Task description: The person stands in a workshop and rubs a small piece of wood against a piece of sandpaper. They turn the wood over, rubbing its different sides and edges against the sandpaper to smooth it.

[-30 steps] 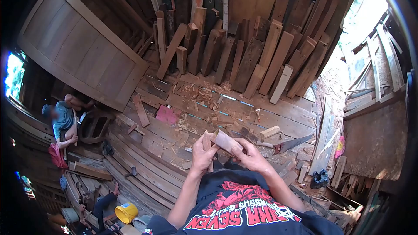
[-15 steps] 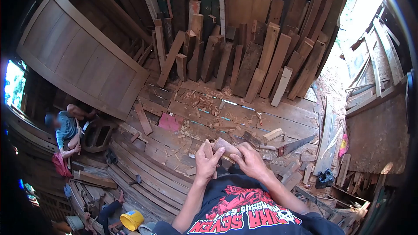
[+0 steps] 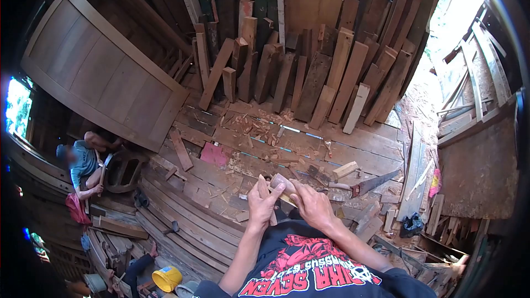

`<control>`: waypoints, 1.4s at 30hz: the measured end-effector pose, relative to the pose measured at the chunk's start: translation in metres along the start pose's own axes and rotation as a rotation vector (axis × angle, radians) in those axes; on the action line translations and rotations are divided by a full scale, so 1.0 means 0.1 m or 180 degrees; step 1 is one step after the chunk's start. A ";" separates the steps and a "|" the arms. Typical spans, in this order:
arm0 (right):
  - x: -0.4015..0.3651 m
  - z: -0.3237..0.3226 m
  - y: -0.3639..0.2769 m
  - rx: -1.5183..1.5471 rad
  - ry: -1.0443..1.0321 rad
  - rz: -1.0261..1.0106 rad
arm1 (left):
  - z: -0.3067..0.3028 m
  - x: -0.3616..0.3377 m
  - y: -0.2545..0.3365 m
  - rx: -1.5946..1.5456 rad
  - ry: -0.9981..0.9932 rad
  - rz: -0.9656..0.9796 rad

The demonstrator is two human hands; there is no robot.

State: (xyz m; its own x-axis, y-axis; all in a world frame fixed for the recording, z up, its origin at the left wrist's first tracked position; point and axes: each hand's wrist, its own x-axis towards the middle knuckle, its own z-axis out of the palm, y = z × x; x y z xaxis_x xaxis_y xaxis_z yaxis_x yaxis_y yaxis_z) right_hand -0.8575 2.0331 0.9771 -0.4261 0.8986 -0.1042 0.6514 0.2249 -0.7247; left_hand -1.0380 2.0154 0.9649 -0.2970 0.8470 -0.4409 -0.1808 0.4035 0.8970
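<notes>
Near the lower middle, in front of the printed shirt, my left hand (image 3: 261, 203) is closed round a narrow strip of wood (image 3: 263, 187) that points away from me. A brownish block (image 3: 281, 183) with a paler lower edge touches the left fingertips and thumb. My right hand (image 3: 312, 204) is closed on the block's right side, its fingers lying along it. What the block is made of is hard to tell.
A handsaw (image 3: 376, 184) and a short wood block (image 3: 345, 170) lie on the floor to the right. Upright boards (image 3: 317, 85) lean against the far wall. A large panel (image 3: 105, 66) stands left, near a seated person (image 3: 85, 160). A yellow bucket (image 3: 167, 278) is lower left.
My right hand has shifted slightly left and turned, with its fingers now more along the block. The left hand has stayed almost in place.
</notes>
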 end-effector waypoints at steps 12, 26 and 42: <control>-0.07 0.15 0.15 0.0608 0.0203 -0.0299 | 0.00 -0.02 -0.01 -0.0257 -0.0329 -0.0174; -0.02 0.22 0.30 0.1760 -0.0084 0.0421 | -0.12 0.08 -0.15 -0.1821 -0.1203 -0.1019; 0.05 0.16 0.41 0.1549 0.1011 -0.0129 | 0.07 -0.14 0.09 -0.1978 -0.1362 -0.1837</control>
State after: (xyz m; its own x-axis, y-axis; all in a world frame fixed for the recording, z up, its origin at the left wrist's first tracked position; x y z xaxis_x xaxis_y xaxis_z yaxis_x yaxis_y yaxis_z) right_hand -0.8428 2.0414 0.9362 -0.1866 0.9787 0.0851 0.2429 0.1299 -0.9613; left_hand -1.0290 2.0095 0.9789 0.3405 0.6790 -0.6504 -0.6953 0.6475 0.3119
